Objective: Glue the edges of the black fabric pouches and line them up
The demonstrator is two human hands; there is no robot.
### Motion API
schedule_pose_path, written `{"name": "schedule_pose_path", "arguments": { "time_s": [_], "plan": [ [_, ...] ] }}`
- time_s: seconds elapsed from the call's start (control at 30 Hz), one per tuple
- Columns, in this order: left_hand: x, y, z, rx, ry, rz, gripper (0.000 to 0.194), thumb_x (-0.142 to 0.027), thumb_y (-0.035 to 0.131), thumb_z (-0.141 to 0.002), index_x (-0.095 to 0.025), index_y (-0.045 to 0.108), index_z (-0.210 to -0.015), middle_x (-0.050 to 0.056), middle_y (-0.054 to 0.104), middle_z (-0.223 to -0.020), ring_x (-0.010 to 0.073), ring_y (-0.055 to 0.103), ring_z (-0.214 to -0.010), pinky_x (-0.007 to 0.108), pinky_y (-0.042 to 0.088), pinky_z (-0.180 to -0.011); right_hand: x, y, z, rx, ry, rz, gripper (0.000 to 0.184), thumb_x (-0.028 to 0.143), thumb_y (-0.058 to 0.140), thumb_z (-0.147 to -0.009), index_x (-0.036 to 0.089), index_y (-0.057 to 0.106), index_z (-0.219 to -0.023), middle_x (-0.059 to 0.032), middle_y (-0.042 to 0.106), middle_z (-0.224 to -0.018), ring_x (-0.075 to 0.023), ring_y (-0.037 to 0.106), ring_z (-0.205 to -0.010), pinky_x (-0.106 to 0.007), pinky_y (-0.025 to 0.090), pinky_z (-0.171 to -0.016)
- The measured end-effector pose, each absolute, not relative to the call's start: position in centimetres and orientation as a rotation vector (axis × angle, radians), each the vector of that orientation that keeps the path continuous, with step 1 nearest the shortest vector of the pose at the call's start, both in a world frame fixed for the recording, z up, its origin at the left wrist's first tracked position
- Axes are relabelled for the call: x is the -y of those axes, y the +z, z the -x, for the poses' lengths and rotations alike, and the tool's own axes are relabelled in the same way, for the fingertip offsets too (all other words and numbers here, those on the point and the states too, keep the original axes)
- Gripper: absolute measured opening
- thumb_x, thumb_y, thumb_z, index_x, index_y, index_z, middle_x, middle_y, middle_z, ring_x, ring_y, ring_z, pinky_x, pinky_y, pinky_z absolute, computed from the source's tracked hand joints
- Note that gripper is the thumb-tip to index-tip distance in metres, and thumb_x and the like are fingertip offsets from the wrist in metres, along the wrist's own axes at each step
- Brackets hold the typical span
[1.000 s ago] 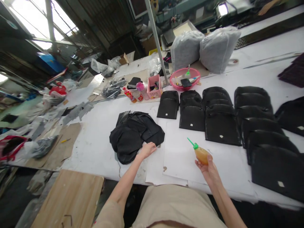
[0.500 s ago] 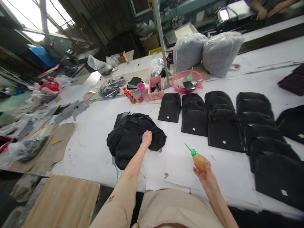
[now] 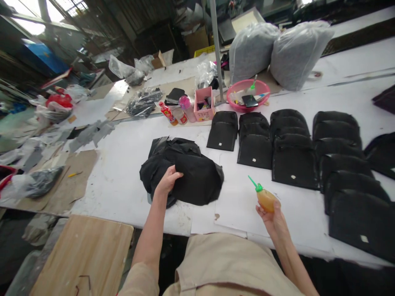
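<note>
Mid-frame, the left hand (image 3: 168, 179) pinches a black cloth piece (image 3: 199, 181) that extends to its right; lower right of centre, the right hand (image 3: 273, 218) grips an amber bottle (image 3: 266, 200) from below.

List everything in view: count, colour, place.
Table: one, white, across the middle.
Panels: many, black, right side, mostly overlapping.
Basin: one, pink, behind panels.
Box: one, pink, left of basin.
Containers: three, red-labelled or pink, left of box.
Sacks: two, grey, behind basin.
Pole: one, grey, beside box.
Board: one, tan, lower left.
Tool: one, yellow, on cardboard, left.
Plastic bags: several, clear, back and left.
Scraps: several, grey, left.
Squeeze bottle: one, amber and green, front right.
Cloth: one pile, black, centre.
Rest: too small or blurred.
Left hand: one, bare, pinching cloth.
Right hand: one, bare, holding squeeze bottle.
Garment: one, beige, bottom.
</note>
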State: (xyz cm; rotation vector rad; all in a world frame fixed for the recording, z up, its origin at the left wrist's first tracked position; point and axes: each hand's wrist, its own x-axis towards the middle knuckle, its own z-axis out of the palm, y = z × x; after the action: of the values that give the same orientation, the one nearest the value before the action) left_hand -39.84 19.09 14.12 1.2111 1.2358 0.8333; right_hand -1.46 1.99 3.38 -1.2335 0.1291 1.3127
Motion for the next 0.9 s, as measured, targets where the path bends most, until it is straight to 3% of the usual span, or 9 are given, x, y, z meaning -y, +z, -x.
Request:
{"name": "schedule_pose_path", "arguments": {
  "time_s": [0.2,0.3,0.37,0.43,0.53,0.63,0.77,0.83,0.9],
  "plan": [
    [-18.9,6.4,28.0,-1.158,0.162,-1.512,0.028,-0.014,0.06,-0.074,-0.013,0.07,-0.1,0.006,0.074,-0.097,0.023,0.069,-0.092,0.033,0.055,-0.085,-0.8,3.5,-0.4,-0.085,1.245,1.218,0.066,0.065,0.087,-0.059,0.022,0.072,-0.106,-0.0025,0.075,-0.084,-0.0089,0.056,-0.056,-0.029,0.063,-0.07],
    [-17.3,4.1,22.3,-1.409,0.113,-1.968,0.035,-0.012,0.06,-0.082,-0.017,0.065,-0.116,0.009,0.069,-0.115,0.0245,0.063,-0.111,0.036,0.05,-0.098,0.5,3.5,-1.1,-0.1,1.196,1.248,0.067,0.068,0.086,-0.059,0.02,0.072,-0.102,-0.0039,0.074,-0.083,-0.0094,0.055,-0.055,-0.032,0.063,-0.07],
    [-15.1,3.5,20.3,-1.461,0.17,-2.186,0.036,-0.019,0.062,-0.088,-0.018,0.061,-0.125,0.011,0.064,-0.125,0.0253,0.058,-0.12,0.038,0.047,-0.104,1.5,3.5,-1.4,-0.126,1.168,1.265,0.068,0.069,0.087,-0.055,0.019,0.071,-0.098,-0.0035,0.072,-0.081,-0.0099,0.055,-0.055,-0.034,0.062,-0.07],
    [-12.4,3.1,19.7,-1.353,0.106,-2.29,0.038,-0.037,0.067,-0.09,-0.017,0.061,-0.122,0.012,0.064,-0.121,0.0266,0.058,-0.117,0.041,0.049,-0.101,2.5,3.4,-1.3,-0.152,1.161,1.277,0.069,0.069,0.089,-0.052,0.019,0.071,-0.096,-0.0027,0.072,-0.08,-0.0104,0.055,-0.056,-0.035,0.062,-0.071],
    [-8.5,1.7,20.2,-1.166,-0.131,-2.378,0.058,-0.055,0.082,-0.074,-0.014,0.064,-0.111,0.017,0.063,-0.121,0.0333,0.058,-0.118,0.046,0.052,-0.095,3.5,2.9,-0.8,-0.175,1.171,1.288,0.065,0.066,0.088,-0.057,0.02,0.07,-0.098,-0.0016,0.071,-0.079,-0.0105,0.055,-0.057,-0.036,0.062,-0.073],
    [-5.9,-0.4,20.7,-1.146,-0.137,-2.49,0.043,-0.04,0.085,-0.075,-0.014,0.067,-0.104,0.023,0.055,-0.138,0.0382,0.047,-0.136,0.052,0.046,-0.105,3.8,2.2,-0.1,-0.183,1.198,1.291,0.061,0.064,0.088,-0.06,0.02,0.069,-0.099,-0.0008,0.07,-0.078,-0.0102,0.055,-0.057,-0.036,0.061,-0.075],
    [-4.6,-2.2,21.0,-1.137,-0.042,-2.536,0.016,-0.024,0.074,-0.085,-0.015,0.069,-0.096,0.022,0.057,-0.139,0.0371,0.046,-0.139,0.057,0.043,-0.109,3.3,2.0,0.6,-0.167,1.234,1.289,0.059,0.061,0.088,-0.06,0.019,0.069,-0.097,-0.0014,0.07,-0.078,-0.0111,0.056,-0.058,-0.037,0.061,-0.075],
    [-4.2,-2.0,21.2,-1.083,-0.039,-2.554,0.007,-0.015,0.063,-0.09,-0.014,0.068,-0.095,0.02,0.059,-0.136,0.0336,0.047,-0.139,0.053,0.043,-0.111,3.0,2.3,0.8,-0.155,1.251,1.284,0.058,0.061,0.088,-0.06,0.019,0.07,-0.096,-0.0016,0.07,-0.078,-0.011,0.056,-0.057,-0.036,0.062,-0.075],
    [-3.9,-0.9,21.5,-1.002,-0.082,-2.523,0.012,-0.009,0.055,-0.092,-0.013,0.065,-0.097,0.019,0.065,-0.127,0.029,0.054,-0.133,0.045,0.046,-0.109,2.9,2.5,0.7,-0.157,1.265,1.274,0.058,0.062,0.089,-0.059,0.019,0.07,-0.094,-0.0015,0.071,-0.077,-0.0103,0.055,-0.055,-0.036,0.062,-0.074]
  ]
}}
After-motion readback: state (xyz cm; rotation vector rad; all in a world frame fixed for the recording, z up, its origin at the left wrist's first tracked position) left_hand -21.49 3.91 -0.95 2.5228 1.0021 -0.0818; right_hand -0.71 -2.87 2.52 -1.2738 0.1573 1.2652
